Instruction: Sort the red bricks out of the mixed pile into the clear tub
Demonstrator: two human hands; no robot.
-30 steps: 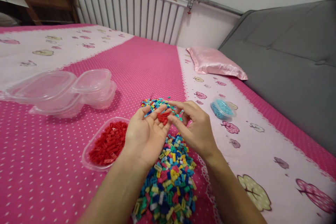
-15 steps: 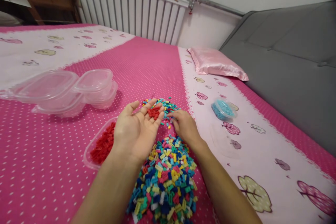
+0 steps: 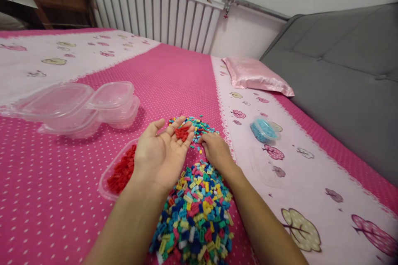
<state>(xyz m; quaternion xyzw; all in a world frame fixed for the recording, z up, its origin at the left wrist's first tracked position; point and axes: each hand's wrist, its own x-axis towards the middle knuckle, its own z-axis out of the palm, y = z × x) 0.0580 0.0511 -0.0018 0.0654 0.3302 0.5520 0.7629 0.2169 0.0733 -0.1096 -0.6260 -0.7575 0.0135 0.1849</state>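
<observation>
Left grip [image 3: 159, 155], palm up, bears red bricks [image 3: 182, 132] across its fingers [image 3: 177, 123].

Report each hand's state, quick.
Left hand: open, palm up, holding small red bricks.
Right hand: curled down at the far mixed pile; whether it grips anything cannot be told.

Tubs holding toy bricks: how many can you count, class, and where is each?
2. The red-brick tub is partly hidden behind the left hand; the light-blue-brick tub sits on the white printed strip at right. Others may be hidden.
</observation>
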